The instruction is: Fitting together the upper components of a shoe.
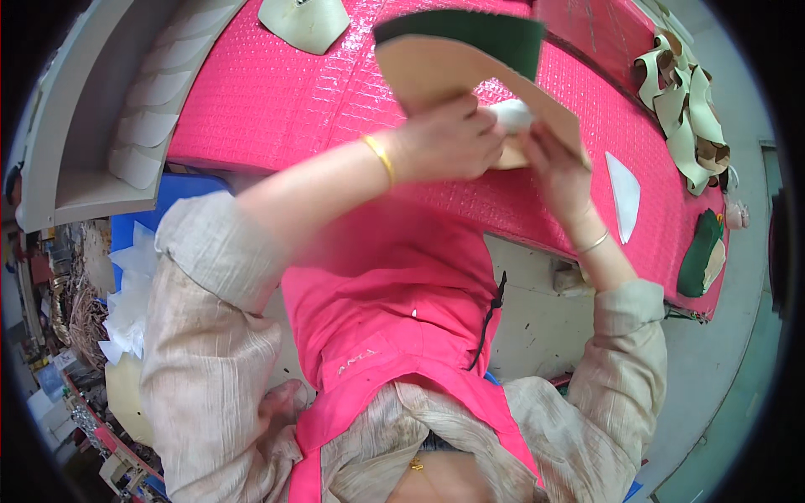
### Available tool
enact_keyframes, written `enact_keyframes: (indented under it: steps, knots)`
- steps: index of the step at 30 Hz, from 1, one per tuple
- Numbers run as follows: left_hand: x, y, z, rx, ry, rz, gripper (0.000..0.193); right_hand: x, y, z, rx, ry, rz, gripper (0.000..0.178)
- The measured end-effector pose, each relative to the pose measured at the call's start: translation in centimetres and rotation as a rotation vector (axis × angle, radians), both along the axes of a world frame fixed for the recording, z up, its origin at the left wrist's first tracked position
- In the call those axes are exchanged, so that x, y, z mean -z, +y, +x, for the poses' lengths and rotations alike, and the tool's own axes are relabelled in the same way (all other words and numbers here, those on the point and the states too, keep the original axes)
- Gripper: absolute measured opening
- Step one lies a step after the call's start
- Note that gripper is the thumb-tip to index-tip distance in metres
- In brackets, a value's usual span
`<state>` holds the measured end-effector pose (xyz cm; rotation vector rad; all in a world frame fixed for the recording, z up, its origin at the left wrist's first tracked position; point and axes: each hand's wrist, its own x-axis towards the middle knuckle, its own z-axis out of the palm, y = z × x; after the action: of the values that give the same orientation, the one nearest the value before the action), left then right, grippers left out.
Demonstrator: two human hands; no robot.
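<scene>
While a curved tan and green piece (440,69) is up over the pink table (277,92), both hands are at its near side.
Both arms reach forward with bent elbows. The left hand (453,138) has curled fingers by the piece's near edge; they are blurry, so I cannot tell what they pinch. The right hand (560,172) pinches the piece's right end. Some white thing (511,116) between the hands is too blurry to name. To the right, a white pointed piece (623,197) lies by the table's near edge. A green and cream piece (696,264) is at the near right corner, and a heap of pale pieces (695,109) lies along the right edge. A cream piece (306,23) farther up the table is cut off at the top.
</scene>
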<state>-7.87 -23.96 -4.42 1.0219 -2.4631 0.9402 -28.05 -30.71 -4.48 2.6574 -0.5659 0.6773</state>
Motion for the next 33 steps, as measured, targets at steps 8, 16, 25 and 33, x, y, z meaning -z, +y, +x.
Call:
enact_keyframes:
  steps: [8, 16, 25, 33]
  knots:
    - [1.6, 4.0, -2.2, -0.214, 0.489, 0.323, 0.009, -1.5, 2.1, 0.8, 0.054, 0.203, 0.464, 0.015]
    - [1.1, 2.7, -2.6, -0.456, 0.891, 0.582, 0.021, -4.1, -3.2, 5.2, 0.032, 0.622, 0.931, 0.019]
    - [0.3, 0.7, -2.5, -0.593, 0.817, 0.778, 0.017, -4.4, -3.4, 6.2, 0.161, 0.64, 0.962, 0.024]
    - [-1.0, 1.3, -3.2, -0.651, 0.511, 0.775, 0.011, -3.3, -2.4, 6.8, 0.127, 0.688, 0.66, 0.023]
